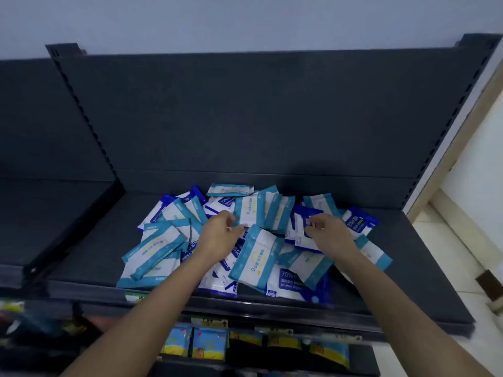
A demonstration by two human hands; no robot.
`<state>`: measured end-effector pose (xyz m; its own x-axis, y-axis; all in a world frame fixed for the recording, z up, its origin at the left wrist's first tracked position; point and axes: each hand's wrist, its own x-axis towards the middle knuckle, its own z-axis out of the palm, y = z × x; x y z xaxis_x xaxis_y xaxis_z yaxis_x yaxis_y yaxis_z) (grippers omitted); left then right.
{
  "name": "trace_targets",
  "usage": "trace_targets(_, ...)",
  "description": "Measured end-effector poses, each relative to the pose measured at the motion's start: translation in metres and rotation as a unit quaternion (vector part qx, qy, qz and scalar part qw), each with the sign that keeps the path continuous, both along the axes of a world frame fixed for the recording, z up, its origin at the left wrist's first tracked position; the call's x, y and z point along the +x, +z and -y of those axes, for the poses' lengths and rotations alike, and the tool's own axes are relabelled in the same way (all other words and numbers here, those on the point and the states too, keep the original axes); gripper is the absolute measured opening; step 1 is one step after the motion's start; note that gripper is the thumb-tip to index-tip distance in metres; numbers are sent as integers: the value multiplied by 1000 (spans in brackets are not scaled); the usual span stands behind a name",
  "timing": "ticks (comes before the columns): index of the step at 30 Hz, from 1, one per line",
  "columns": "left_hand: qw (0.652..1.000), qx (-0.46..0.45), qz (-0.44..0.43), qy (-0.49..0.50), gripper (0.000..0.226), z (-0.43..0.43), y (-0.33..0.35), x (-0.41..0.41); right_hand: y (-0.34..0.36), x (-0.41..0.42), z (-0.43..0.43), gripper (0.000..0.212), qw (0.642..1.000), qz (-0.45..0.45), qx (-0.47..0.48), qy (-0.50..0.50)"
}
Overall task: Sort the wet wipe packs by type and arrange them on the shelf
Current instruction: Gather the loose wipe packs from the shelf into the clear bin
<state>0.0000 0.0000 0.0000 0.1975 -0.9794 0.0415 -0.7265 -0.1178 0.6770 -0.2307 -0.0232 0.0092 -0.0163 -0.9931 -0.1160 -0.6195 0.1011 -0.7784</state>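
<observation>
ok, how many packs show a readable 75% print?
4 packs: one at the back of the pile, one far right, one at the front of the shelf, one just right of the left hand. Other dark-blue packs are overlapped, so more may be hidden.

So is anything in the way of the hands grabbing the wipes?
Nothing visible. The left hand and right hand are already right over the mixed pile of wipe packs, and bare shelf lies open on both sides for sorting.
</observation>
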Motion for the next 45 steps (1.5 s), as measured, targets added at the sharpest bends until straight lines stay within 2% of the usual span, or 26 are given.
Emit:
trace_targets(5, 999, 8, -4, 35, 49, 22, -6, 14, -7, -6, 12, 54, 999, -27, 29, -32)
trace_targets(9, 999, 34, -24, 23, 61, 45, -12, 18, -11, 1, 20, 43, 997, 11, 44, -56)
trace_targets(12, 997, 62, -48, 8, 61, 61, -14, 17, -12, 11, 27, 46, 996, 13, 50, -67)
trace_targets(16, 989, 79, -110, 60, 67, 82, -21, 27, -17, 25, 37, 48, 991, 49, 58, -112)
trace_targets(18, 984, 92, -140, 61, 74, 89, -24, 30, -23, 30, 43, 34, 988, 49, 71, -129)
trace_targets(21, 981, 101, -163, 45, 81, 93, -27, 34, -28, 40, 53, 47, 979, 67, 66, -179)
trace_targets(24, 982, 96, -164, 4, 76, 95, -25, 35, -29, 48, 59, 44, 971, 97, 54, -213)
trace_targets(26, 981, 80, -175, -11, 69, 97, -22, 34, -25, 57, 60, 37, 974, 100, 41, -199)
trace_targets(27, 982, 73, -176, -15, 66, 98, -21, 33, -22, 61, 61, 39, 977, 98, 34, -189)
trace_targets(29, 984, 72, -163, -26, 66, 98, -20, 31, -15, 68, 63, 63, 979, 89, 21, -180)
trace_targets(33, 990, 54, -124, -45, 71, 93, -23, 30, -15, 73, 69, 68, 985, 52, 26, -162)
trace_targets(36, 977, 43, -200, -65, 64, 90, -26, 35, -21, 73, 67, 76, 970, 144, 55, -190)
trace_targets(38, 963, 45, -253, -86, 62, 89, -25, 33, -25, 74, 67, 72, 953, 215, 65, -205)
trace_targets(41, 943, 58, -313, -99, 58, 90, -24, 26, -26, 77, 66, 71, 948, 235, 54, -209)
trace_targets(45, 939, 41, -330, -86, 52, 90, -25, 22, -25, 82, 66, 75, 945, 266, 9, -192)
